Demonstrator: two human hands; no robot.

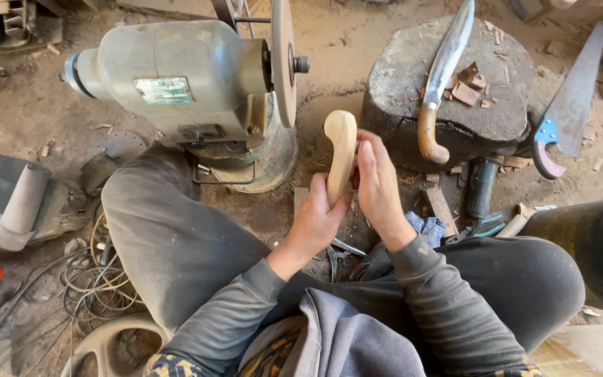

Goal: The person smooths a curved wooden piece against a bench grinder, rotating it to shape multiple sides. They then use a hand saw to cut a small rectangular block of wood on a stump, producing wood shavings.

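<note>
Crossed legs in dusty grey trousers [176, 244] fill the near foreground, and the person sits low on the dirt floor so that the bench grinder [183, 77] with its flat disc [284, 59] stands within arm's reach just ahead. Behind the hands a dark stone block [455, 91] serves as a chopping base, with a curved knife [441, 77] laid across it and a handsaw [570, 105] leaning beside it. Smallest, the pale carved wooden handle [341, 150] is held upright between disc and block, long axis near vertical, rounded knob pointing up and away; the left hand [315, 220] grasps its lower end while the right hand [378, 185] wraps its side.
</note>
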